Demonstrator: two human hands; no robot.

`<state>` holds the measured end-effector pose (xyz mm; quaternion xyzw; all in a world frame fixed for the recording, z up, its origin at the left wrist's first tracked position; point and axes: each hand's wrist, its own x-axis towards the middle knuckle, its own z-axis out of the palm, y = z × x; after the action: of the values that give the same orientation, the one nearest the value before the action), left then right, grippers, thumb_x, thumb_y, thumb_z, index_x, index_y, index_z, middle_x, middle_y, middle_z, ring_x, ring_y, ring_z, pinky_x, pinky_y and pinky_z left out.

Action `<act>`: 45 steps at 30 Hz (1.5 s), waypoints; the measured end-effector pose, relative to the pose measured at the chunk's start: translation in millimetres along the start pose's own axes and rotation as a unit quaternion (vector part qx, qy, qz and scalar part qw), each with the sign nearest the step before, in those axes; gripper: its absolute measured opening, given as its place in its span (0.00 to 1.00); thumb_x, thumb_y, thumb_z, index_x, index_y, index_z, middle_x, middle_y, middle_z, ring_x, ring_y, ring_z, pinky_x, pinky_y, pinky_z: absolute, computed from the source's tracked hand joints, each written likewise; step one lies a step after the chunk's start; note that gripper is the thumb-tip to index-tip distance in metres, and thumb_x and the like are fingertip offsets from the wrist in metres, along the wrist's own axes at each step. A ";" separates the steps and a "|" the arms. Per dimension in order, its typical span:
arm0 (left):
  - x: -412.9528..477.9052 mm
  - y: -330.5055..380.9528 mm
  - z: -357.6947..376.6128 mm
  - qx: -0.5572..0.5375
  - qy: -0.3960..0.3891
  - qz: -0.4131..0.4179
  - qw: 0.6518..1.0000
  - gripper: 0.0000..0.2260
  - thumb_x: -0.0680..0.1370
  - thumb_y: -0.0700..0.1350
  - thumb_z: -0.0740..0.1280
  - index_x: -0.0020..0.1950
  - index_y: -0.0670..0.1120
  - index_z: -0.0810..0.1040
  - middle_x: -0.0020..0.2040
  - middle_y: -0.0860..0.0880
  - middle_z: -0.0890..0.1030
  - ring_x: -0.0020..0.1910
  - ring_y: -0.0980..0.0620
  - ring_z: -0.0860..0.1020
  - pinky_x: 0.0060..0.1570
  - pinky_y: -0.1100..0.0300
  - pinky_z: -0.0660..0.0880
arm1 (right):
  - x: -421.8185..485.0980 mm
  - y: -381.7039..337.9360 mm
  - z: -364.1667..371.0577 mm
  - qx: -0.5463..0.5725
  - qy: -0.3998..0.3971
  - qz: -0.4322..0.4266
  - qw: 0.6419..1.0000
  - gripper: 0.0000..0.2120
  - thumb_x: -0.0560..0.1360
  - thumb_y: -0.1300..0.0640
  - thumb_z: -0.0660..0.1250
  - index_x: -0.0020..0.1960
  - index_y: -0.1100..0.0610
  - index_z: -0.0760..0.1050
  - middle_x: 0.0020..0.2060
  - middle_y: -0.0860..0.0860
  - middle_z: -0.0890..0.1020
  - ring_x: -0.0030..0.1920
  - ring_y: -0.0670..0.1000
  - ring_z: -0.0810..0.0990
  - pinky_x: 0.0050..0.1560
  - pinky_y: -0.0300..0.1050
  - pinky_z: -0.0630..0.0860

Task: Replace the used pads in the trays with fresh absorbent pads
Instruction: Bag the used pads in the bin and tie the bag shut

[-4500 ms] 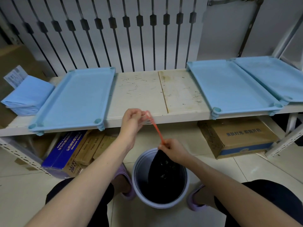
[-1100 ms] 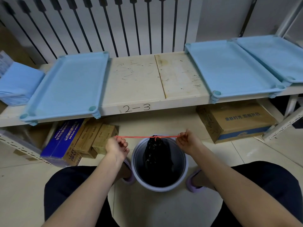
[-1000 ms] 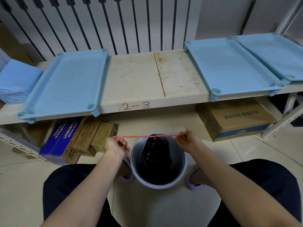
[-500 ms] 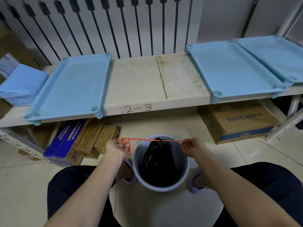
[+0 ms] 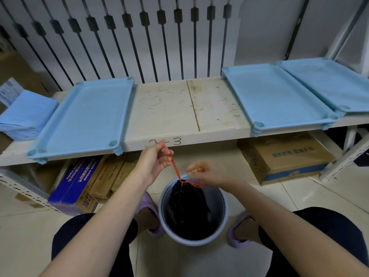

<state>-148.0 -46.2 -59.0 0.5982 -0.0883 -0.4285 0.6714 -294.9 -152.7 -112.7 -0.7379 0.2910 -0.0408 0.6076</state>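
Shelf edge [image 5: 209, 136] beyond hands [image 5: 153, 161] [image 5: 207, 173]; both pinch drawstring [image 5: 175, 169].

A shallow light-blue tray [image 5: 127, 104] lies flat on the shelf [image 5: 165, 108] at centre left. A second tray [image 5: 235, 86] and a third tray [image 5: 299, 80] lie side by side at upper right. A stack of folded blue pads [image 5: 26, 114] sits at far left, just beside the first tray.

The shelf front edge [image 5: 209, 137] bears handwritten "2-3", the 2 partly behind the left hand [image 5: 153, 162]. The cardboard box [image 5: 289, 156] at 3 o'clock carries blue Chinese print, not legible.
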 end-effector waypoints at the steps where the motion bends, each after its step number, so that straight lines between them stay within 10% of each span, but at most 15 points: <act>1: -1.3 2.9 4.8 0.026 -0.008 0.018 0.999 0.16 0.82 0.39 0.54 0.35 0.42 0.71 0.28 0.47 0.78 0.21 0.56 0.72 0.25 0.66 0.72 | -0.6 -1.8 1.5 -0.072 -0.015 -0.027 0.997 0.07 0.76 0.59 0.68 0.53 0.59 0.77 0.30 0.43 0.70 0.27 0.37 0.72 0.31 0.27 0.67; 13: -1.8 -1.7 -9.7 0.058 -0.104 0.031 0.992 0.10 0.81 0.34 0.56 0.45 0.40 0.75 0.39 0.45 0.78 0.30 0.54 0.77 0.33 0.63 0.77 | 8.5 1.4 27.9 -0.140 0.032 -0.104 0.984 0.05 0.74 0.60 0.70 0.39 0.56 0.79 0.28 0.42 0.75 0.27 0.34 0.72 0.33 0.28 0.66; 16: 3.0 -27.1 -22.1 0.211 0.026 0.062 0.975 0.11 0.77 0.30 0.57 0.48 0.43 0.75 0.46 0.45 0.76 0.35 0.53 0.74 0.33 0.64 0.72 | 9.4 -2.3 22.9 -0.151 0.058 -0.106 0.981 0.09 0.74 0.59 0.69 0.35 0.51 0.77 0.29 0.43 0.76 0.27 0.35 0.72 0.33 0.28 0.66; 19: -6.2 -68.2 -20.1 0.323 -0.071 0.039 0.943 0.13 0.76 0.28 0.60 0.55 0.41 0.76 0.41 0.52 0.77 0.34 0.58 0.74 0.30 0.73 0.69 | 8.6 -7.7 15.4 -0.139 0.082 -0.109 0.981 0.09 0.73 0.61 0.68 0.35 0.52 0.77 0.22 0.42 0.74 0.24 0.38 0.70 0.30 0.30 0.64; 24: -3.8 -97.6 -11.5 0.274 -0.106 0.072 0.953 0.08 0.77 0.35 0.66 0.41 0.45 0.80 0.29 0.57 0.80 0.30 0.65 0.75 0.38 0.69 0.70 | 5.0 -12.0 8.4 -0.165 0.047 -0.103 0.980 0.06 0.74 0.61 0.67 0.39 0.58 0.79 0.25 0.44 0.72 0.26 0.41 0.67 0.30 0.34 0.65; 28: 7.2 -98.9 -9.4 0.257 -0.083 0.035 0.962 0.14 0.81 0.39 0.59 0.36 0.45 0.75 0.28 0.50 0.74 0.23 0.57 0.66 0.22 0.67 0.61 | 0.3 -13.9 -10.7 -0.138 0.094 -0.075 0.983 0.13 0.81 0.59 0.58 0.49 0.64 0.79 0.30 0.42 0.73 0.30 0.37 0.73 0.34 0.28 0.67; 32: 13.7 -97.4 -11.8 0.262 -0.044 0.007 0.964 0.17 0.81 0.38 0.56 0.32 0.45 0.69 0.30 0.49 0.74 0.20 0.58 0.63 0.20 0.65 0.59 | -1.4 -3.6 -36.6 -0.310 0.187 -0.014 0.932 0.21 0.82 0.48 0.50 0.46 0.57 0.78 0.41 0.49 0.80 0.44 0.49 0.78 0.49 0.46 0.73; 45: 6.8 -75.6 3.5 0.667 -0.184 0.106 0.714 0.14 0.80 0.50 0.55 0.60 0.52 0.76 0.60 0.45 0.78 0.59 0.45 0.75 0.51 0.58 0.70 | -0.3 -51.6 -40.8 -0.013 0.068 -0.066 0.995 0.18 0.78 0.48 0.62 0.34 0.56 0.67 0.26 0.48 0.66 0.27 0.45 0.63 0.28 0.38 0.61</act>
<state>-181.6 -47.1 -127.2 0.7872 -0.5355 -0.2859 0.1093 -292.4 -183.5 -54.6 -0.7585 0.2830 -0.1275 0.5730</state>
